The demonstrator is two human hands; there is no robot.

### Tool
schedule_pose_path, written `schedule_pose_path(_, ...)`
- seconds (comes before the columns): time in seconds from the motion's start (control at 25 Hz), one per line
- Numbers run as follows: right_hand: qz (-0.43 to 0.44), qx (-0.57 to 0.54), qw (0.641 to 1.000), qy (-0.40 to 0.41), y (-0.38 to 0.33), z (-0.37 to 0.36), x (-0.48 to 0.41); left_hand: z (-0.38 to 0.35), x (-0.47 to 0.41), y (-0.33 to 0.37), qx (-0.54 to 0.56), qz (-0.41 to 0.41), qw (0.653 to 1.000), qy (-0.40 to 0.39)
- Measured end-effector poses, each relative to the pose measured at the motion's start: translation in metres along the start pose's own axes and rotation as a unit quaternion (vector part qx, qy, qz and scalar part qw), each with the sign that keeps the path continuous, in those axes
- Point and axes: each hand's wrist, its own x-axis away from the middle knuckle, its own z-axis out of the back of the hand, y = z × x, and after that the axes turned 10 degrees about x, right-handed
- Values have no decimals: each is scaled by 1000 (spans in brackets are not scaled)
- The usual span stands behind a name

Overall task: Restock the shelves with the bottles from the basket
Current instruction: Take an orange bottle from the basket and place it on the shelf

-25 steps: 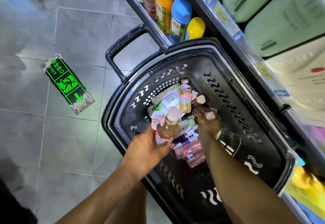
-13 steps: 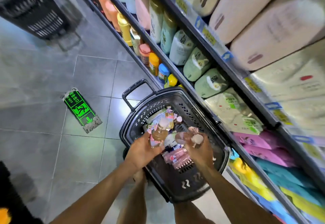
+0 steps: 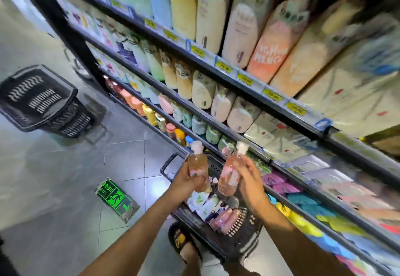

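My left hand [image 3: 186,180] grips an amber bottle [image 3: 197,163] with a white cap, held upright above the basket. Beside it, my right hand [image 3: 249,180] holds a pink bottle [image 3: 230,174] with a white cap, tilted slightly right. Below both hands the black basket [image 3: 244,245] stands on the floor with several small bottles and packets [image 3: 214,210] inside. The shelves [image 3: 238,74] run diagonally on the right, packed with bottles and refill pouches.
A second black basket [image 3: 43,102] sits on the floor at the far left. A green exit sign [image 3: 114,197] is stuck to the grey tiles. My sandalled foot [image 3: 184,243] stands next to the basket. Lower shelves hold coloured cloth packs [image 3: 303,202].
Both hands have lifted out of the basket, each with a bottle, and now hold them up above it. The view has tilted up toward the shelves.
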Motion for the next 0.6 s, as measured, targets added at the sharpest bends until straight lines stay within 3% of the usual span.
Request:
schedule_pose_path(0.2,-28,-121,992,-5,-50,9,43,-26,31,57,137,62,985,-78)
schedule_pose_path(0.6,-115,-203,968,93,-43,84,127,-150,69,63,183,149,965,-118)
